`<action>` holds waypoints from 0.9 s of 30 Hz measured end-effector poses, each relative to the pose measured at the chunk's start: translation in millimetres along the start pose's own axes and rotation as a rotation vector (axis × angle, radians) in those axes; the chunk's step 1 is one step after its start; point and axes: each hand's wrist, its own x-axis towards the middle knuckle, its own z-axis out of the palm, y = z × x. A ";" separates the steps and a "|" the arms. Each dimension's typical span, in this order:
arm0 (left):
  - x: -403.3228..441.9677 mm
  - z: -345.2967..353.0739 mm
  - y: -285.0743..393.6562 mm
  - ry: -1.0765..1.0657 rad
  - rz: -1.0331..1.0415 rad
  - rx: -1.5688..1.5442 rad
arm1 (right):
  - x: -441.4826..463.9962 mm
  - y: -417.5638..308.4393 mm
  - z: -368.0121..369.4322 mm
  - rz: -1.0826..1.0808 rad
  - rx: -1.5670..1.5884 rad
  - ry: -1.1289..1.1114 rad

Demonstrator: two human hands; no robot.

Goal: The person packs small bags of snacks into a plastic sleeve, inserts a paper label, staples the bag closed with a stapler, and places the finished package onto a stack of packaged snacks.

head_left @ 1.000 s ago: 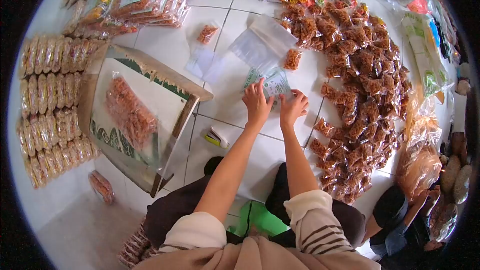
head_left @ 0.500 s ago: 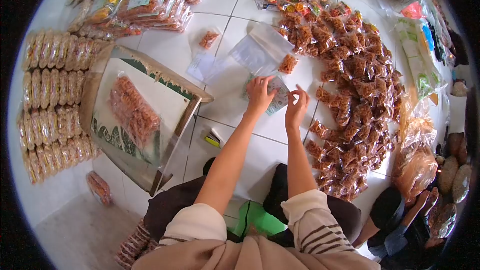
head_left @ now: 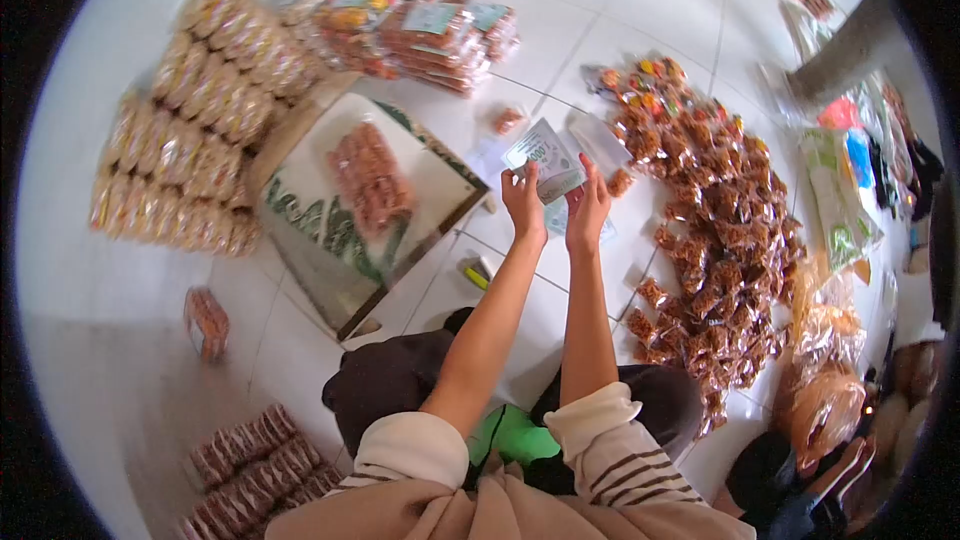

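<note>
A pale green printed label card (head_left: pixel 546 160) is held up between my two hands, above the tiled floor. My left hand (head_left: pixel 524 202) grips its lower left side, and my right hand (head_left: pixel 589 202) has hold of its right side. Beneath them, another light green card (head_left: pixel 606 230) lies on the floor, partly hidden by my right hand. Clear plastic bags (head_left: pixel 598 143) lie just beyond, beside a small packet of brown snacks (head_left: pixel 620 182). A yellow-green stapler (head_left: pixel 477 275) rests left of my forearms.
A low wooden table (head_left: pixel 300 230) carries a snack packet (head_left: pixel 370 178) at the left. Many small packets (head_left: pixel 720 230) spread over the floor at right. Stacked bags (head_left: pixel 435 35) stand at the back left, and a person's arm (head_left: pixel 835 470) shows at lower right.
The card has been lifted from the floor between both hands. The view has turned, so the table and stacks appear shifted right and more floor shows at left.
</note>
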 end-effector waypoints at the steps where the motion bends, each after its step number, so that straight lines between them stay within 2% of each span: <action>1: -3.0 -6.5 16.8 0.012 0.038 -0.010 | -15.4 3.1 16.3 0.052 0.168 -0.063; 3: -14.7 -22.1 50.6 0.090 0.197 -0.107 | -49.2 9.2 51.2 0.101 0.265 -0.105; 4: -24.2 -30.9 71.0 0.124 0.132 -0.110 | -66.9 10.1 64.8 0.137 0.350 -0.105; 5: -33.3 -39.0 88.9 0.131 0.162 -0.121 | -78.0 18.5 70.5 0.146 0.356 -0.136; 7: -51.1 -58.3 123.5 0.018 0.160 0.008 | -100.2 34.4 85.9 0.113 0.085 -0.191; 8: -55.2 -70.3 133.2 0.052 0.171 0.106 | -112.9 35.4 93.7 0.097 0.132 -0.234; 9: -57.6 -85.6 139.3 -0.009 0.261 0.098 | -125.0 36.8 98.9 0.105 0.136 -0.260; 11: -55.6 -116.8 141.1 -0.023 0.424 0.081 | -145.0 44.5 104.0 0.091 -0.005 -0.194; 12: -55.3 -133.2 142.2 -0.020 0.436 0.074 | -157.4 49.1 106.2 0.036 -0.018 -0.124; 13: -58.1 -152.6 145.3 0.032 0.565 0.309 | -169.3 51.5 106.0 0.034 -0.020 -0.134; 14: -61.4 -172.2 147.0 0.087 0.686 0.546 | -180.1 55.5 103.0 0.044 -0.117 0.011; 15: -65.9 -191.0 145.2 0.093 0.685 0.541 | -191.1 59.5 96.9 0.054 -0.218 0.160; 17: -75.3 -224.6 133.4 0.101 0.835 1.109 | -206.6 86.7 65.6 0.024 -0.199 0.225; 18: -80.3 -236.3 127.4 0.005 0.747 1.172 | -214.0 93.8 50.4 -0.006 -0.171 0.292; 19: -91.4 -239.1 126.4 0.010 0.738 1.160 | -225.3 93.9 41.5 0.115 -0.092 0.365; 20: -103.2 -239.1 128.7 -0.032 0.635 1.291 | -232.2 96.4 32.2 0.239 -0.010 0.437; 21: -110.1 -238.5 133.6 -0.077 0.529 1.424 | -234.0 99.0 25.3 0.241 -0.020 0.436; 22: -105.9 -243.2 131.9 -0.139 0.485 1.443 | -234.8 105.1 19.9 0.339 0.010 0.434; 23: -101.0 -245.9 129.1 -0.138 0.477 1.447 | -234.9 111.7 15.0 0.439 0.044 0.435; 24: -95.2 -246.9 126.1 -0.122 0.547 1.452 | -233.5 115.6 8.7 0.477 -0.016 0.347; 25: -90.9 -245.2 125.6 -0.107 0.618 1.454 | -231.6 114.7 9.9 0.479 -0.018 0.352; 27: -81.0 -242.8 125.5 -0.099 0.656 1.468 | -225.2 112.4 12.3 0.566 0.008 0.221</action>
